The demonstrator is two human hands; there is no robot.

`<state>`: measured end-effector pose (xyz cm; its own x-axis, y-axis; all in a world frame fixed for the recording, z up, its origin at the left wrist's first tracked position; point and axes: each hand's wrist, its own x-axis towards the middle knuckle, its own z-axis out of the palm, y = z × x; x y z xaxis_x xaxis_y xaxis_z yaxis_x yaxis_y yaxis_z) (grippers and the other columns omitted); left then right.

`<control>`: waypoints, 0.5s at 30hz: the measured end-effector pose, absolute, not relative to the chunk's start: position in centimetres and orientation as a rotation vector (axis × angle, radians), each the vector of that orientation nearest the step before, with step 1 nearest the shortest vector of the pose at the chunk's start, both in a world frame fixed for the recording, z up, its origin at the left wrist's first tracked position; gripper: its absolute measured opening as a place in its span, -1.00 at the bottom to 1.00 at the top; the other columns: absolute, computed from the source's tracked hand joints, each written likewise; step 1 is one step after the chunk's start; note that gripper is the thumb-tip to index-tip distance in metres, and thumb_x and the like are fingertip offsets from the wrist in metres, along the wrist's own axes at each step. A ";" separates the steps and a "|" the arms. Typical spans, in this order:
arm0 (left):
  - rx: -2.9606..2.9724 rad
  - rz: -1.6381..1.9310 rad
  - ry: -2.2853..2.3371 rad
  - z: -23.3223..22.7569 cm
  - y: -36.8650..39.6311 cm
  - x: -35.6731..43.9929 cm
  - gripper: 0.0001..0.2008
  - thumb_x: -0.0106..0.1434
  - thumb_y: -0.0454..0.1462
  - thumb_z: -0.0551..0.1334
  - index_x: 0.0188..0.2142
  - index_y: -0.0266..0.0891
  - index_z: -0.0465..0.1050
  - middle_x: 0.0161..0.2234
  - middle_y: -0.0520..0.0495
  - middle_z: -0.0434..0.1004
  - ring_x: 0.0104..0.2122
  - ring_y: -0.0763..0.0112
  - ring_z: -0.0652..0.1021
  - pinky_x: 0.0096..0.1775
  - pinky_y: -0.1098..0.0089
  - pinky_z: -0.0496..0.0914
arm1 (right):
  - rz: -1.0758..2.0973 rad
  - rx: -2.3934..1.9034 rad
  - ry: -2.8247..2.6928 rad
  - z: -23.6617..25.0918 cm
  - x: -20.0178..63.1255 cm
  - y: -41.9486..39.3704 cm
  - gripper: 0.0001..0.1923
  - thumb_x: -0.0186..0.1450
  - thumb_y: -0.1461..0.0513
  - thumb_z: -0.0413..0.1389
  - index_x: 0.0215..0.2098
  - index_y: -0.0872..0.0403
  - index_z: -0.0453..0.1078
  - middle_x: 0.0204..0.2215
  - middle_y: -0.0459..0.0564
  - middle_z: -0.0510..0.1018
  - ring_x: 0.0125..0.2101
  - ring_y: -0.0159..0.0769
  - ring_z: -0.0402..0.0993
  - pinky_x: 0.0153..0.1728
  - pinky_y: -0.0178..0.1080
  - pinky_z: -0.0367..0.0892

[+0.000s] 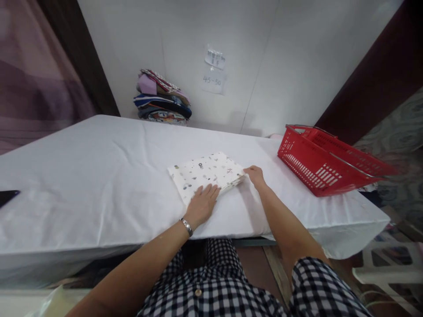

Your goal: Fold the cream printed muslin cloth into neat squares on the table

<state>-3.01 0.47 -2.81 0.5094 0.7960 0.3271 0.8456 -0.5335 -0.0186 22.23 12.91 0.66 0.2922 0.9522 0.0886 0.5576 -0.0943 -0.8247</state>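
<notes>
A folded white cloth (206, 172) with small dark printed figures lies flat on the table, layers showing along its right front edge. My left hand (202, 204) rests on the near edge of this cloth, palm down with the fingers stretched out. At the cloth's right corner, my right hand (255, 175) has its fingers closed in a pinch on the edge. A silver bracelet circles my left wrist.
A white sheet covers the table (82, 176). On the right stands a red plastic basket (317, 163). A stack of folded clothes (163, 99) sits at the back against the wall. A dark flat object (7, 197) lies at the left edge.
</notes>
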 end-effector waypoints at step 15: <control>-2.563 -0.457 -1.433 -2.9 0.4 -2.9 -0.51 0.34 -0.30 -0.03 0.27 -0.17 0.06 0.24 -0.12 0.18 0.23 0.18 0.20 0.18 0.04 0.09 | 0.599 -1.981 -1.613 0.3 22.7 12.9 -0.90 -0.07 0.25 0.15 -0.68 0.07 0.32 -0.78 -0.12 0.37 -0.65 -0.36 0.33 -0.61 -0.36 0.10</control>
